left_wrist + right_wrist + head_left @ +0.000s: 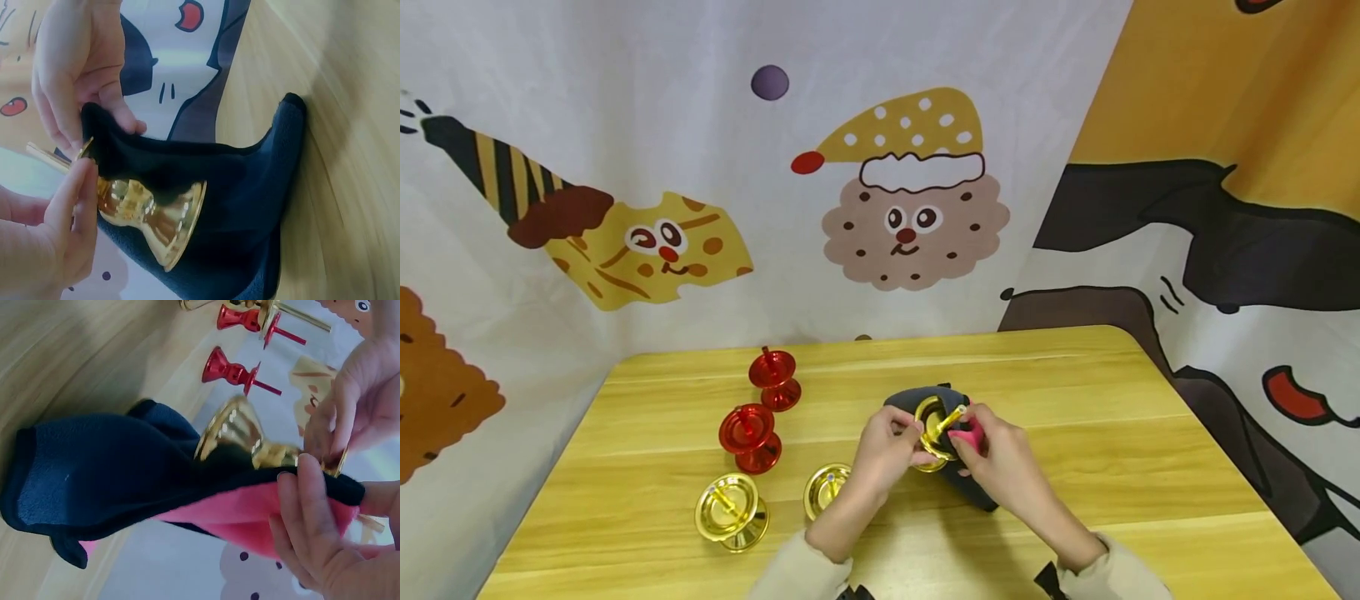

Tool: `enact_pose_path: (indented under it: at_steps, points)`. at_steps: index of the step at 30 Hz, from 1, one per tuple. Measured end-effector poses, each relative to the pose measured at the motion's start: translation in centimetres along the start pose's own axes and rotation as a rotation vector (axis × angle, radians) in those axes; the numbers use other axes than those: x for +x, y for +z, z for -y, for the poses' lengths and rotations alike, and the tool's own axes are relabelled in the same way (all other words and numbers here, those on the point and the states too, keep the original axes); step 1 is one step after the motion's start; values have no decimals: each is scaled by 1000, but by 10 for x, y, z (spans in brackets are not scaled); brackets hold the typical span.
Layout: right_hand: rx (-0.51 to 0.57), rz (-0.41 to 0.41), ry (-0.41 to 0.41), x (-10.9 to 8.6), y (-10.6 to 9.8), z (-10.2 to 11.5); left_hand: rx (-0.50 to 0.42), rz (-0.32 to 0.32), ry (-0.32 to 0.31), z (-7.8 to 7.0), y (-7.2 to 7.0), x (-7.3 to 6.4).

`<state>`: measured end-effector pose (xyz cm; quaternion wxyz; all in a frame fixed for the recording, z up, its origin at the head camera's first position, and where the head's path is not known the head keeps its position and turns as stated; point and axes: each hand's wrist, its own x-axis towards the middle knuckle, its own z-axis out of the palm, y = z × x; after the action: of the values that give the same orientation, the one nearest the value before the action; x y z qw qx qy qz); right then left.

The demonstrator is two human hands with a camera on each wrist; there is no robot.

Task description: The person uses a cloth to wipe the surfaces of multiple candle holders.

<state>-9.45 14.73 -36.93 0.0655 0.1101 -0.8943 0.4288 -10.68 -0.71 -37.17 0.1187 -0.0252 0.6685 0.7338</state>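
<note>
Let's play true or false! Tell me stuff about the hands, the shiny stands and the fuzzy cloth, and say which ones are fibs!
1. The left hand holds a gold stand by its dish. True.
2. The right hand holds the cloth. True.
3. There are three red stands. False: there are two red stands.
4. The cloth is dark all over. False: pink shows on its other side.
5. Every gold stand is in a hand. False: two other gold stands are on the table, one partly hidden by the left arm.
6. The backdrop behind the table shows a face under a spotted hat. True.
</note>
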Motion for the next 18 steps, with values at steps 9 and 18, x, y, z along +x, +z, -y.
enact_pose_path:
  at_steps: [9, 18]
  points:
    - [113, -40, -219, 14, -28, -9, -129, 51, -25, -15, -9, 1]
    - [259, 54, -274, 12, -45, -29, -207, 24, 30, -30, -25, 5]
